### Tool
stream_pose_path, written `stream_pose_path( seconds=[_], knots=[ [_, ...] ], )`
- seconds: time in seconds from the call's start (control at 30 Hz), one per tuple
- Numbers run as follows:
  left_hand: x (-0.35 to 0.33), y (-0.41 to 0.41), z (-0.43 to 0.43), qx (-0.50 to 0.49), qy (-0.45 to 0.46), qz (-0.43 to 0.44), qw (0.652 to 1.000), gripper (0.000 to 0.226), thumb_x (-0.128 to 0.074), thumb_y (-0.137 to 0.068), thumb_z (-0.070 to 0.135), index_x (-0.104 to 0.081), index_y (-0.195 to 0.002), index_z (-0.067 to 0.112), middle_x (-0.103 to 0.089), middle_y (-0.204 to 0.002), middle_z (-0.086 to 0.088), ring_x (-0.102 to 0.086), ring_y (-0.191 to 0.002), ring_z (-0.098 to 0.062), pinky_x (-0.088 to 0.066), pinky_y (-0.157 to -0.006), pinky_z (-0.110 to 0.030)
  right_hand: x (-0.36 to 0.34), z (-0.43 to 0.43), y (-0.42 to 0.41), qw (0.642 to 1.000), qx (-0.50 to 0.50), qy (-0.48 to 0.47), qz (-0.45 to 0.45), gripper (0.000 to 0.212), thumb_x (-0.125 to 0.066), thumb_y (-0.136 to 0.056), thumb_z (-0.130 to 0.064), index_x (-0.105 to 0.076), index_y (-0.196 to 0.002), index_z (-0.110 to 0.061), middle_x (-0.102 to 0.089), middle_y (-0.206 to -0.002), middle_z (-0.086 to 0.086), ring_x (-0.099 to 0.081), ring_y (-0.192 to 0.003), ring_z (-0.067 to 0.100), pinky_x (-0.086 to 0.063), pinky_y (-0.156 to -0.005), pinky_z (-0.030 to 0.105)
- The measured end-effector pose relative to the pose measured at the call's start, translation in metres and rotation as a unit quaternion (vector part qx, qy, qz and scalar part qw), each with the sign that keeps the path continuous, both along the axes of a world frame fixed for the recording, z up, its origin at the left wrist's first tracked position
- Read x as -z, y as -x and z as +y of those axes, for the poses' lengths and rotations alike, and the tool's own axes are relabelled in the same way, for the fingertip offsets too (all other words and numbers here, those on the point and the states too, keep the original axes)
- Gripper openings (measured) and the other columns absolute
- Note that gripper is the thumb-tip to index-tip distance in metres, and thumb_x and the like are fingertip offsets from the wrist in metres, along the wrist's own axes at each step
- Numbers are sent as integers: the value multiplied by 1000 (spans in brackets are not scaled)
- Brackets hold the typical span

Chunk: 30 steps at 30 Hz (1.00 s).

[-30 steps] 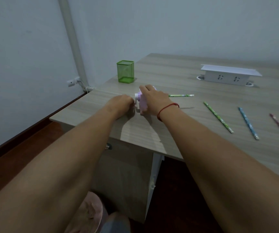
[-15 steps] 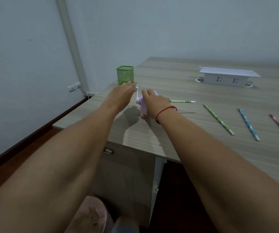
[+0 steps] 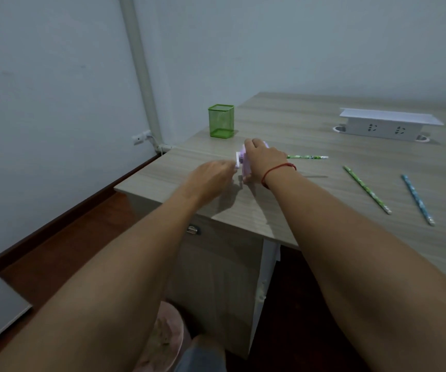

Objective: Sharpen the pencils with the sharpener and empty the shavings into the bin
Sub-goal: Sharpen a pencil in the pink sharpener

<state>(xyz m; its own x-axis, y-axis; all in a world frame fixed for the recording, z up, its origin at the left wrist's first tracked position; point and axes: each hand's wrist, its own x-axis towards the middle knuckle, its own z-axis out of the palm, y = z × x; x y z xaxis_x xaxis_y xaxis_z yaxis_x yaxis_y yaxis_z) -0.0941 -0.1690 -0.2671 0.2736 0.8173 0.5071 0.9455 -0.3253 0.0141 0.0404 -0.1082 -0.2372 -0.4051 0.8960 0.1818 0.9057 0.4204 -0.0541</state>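
You are on the sharpening step. Your right hand (image 3: 264, 159) wraps the small lilac plastic sharpener (image 3: 244, 164), holding it on the pale wooden surface (image 3: 323, 205). Your left hand (image 3: 212, 175) pinches its white crank (image 3: 237, 160). A green patterned pencil (image 3: 307, 157) pokes out its right side. Next, I think, turn the crank steadily.

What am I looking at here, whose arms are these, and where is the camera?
No machine here: a camera worn on the person's head looks down at their own bare arms. The right hand holds a purple sharpener steady on the table; the left hand grips its white crank. A green pencil sticks out of the sharpener. Three loose pencils lie further right. A green mesh pot and a white socket box stand behind.
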Motion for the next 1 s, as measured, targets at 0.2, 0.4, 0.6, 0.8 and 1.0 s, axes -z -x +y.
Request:
stream_pose_path(
  seconds=[0.2, 0.4, 0.6, 0.8, 1.0],
  knots=[
    [15, 1, 13, -25, 80, -32, 996, 15, -48, -94, 15, -61, -94, 7, -66, -97, -12, -58, -79, -21, -39, -69, -26, 2, 4, -2, 1000, -15, 4, 2, 81, -76, -77, -26, -31, -144, -17, -33, -151, 4, -45, -132, 33, -37, -105, 58],
    [9, 7, 41, -70, 161, -36, 984, 25, -45, -95, 22, -67, -93, 11, -68, -94, -11, -61, -82, -25, -51, -77, -40, 8, 12, -5, 999, -44, -1, 15, 93, -81, -65, -44, -33, -141, -21, -35, -147, 0, -49, -127, 34, -35, -103, 59],
    [0, 8, 64, -126, 137, -2, 982, 15, -55, -87, 13, -67, -96, 10, -67, -100, -16, -63, -88, -32, -44, -71, -33, 11, 16, -5, 998, -53, -6, 28, 90, -80, -66, -41, -33, -140, -21, -37, -144, 0, -49, -125, 36, -34, -102, 64],
    [-36, 12, 72, -63, 40, 34, 997, 23, -40, -95, 8, -60, -106, 6, -63, -105, -21, -62, -95, -38, -52, -79, -45, 2, 10, -4, 1000, -13, 3, 11, 85, -80, -70, -39, -35, -139, -21, -39, -143, 2, -52, -122, 35, -37, -102, 60],
    [-26, 11, 45, -35, -44, 4, 998, 20, -39, -100, 10, -55, -106, -1, -60, -101, -23, -59, -89, -40, -49, -74, -52, 1, 3, -1, 1000, -6, -15, 4, 77, -78, -75, -33, -38, -139, -17, -40, -143, 6, -49, -128, 33, -43, -99, 51]
  ],
)
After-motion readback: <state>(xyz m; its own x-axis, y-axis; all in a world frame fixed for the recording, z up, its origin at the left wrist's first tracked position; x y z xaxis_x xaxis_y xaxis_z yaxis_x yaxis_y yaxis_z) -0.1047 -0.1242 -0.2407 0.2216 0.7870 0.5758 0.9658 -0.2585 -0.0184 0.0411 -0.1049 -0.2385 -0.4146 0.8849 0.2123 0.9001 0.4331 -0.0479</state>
